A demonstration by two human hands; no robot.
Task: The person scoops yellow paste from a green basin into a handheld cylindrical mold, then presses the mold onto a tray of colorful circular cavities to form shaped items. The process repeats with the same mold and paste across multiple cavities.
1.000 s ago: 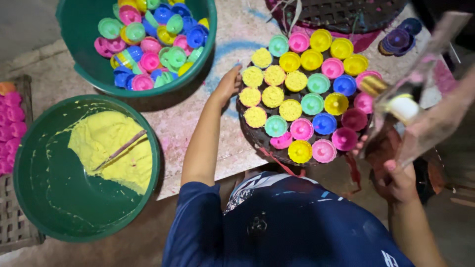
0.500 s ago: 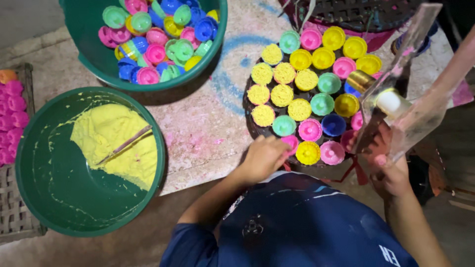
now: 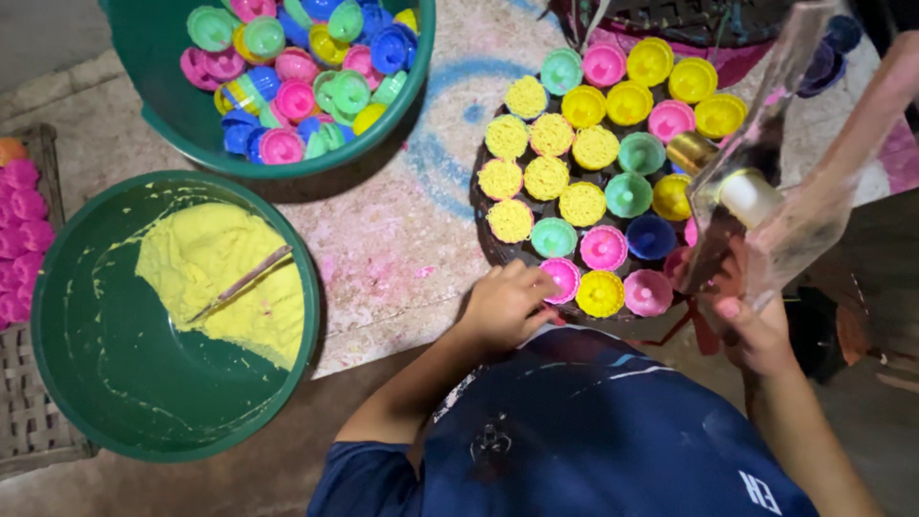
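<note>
A dark round tray [image 3: 482, 247] carries several small plastic cups in yellow, pink, green and blue; those on its left side are filled with yellow paste [image 3: 550, 177]. My left hand [image 3: 503, 308] rests at the tray's near rim, its fingers curled against a pink cup [image 3: 561, 278]. My right hand [image 3: 756, 335], to the right of the tray, holds up a clear plastic bag [image 3: 795, 191]. The bag is blurred and close to the camera, and it hides part of the tray's right side.
A green basin [image 3: 57, 287] at the left holds yellow paste [image 3: 201, 263] and a stick [image 3: 244, 280]. A second green basin [image 3: 182, 134] at the top is full of empty coloured cups. Pink cups [image 3: 19, 239] lie on a woven tray [image 3: 29, 412] at far left.
My left hand has come from the tray's far left side down to its near rim. The view has shifted a little and the bag has stayed raised.
</note>
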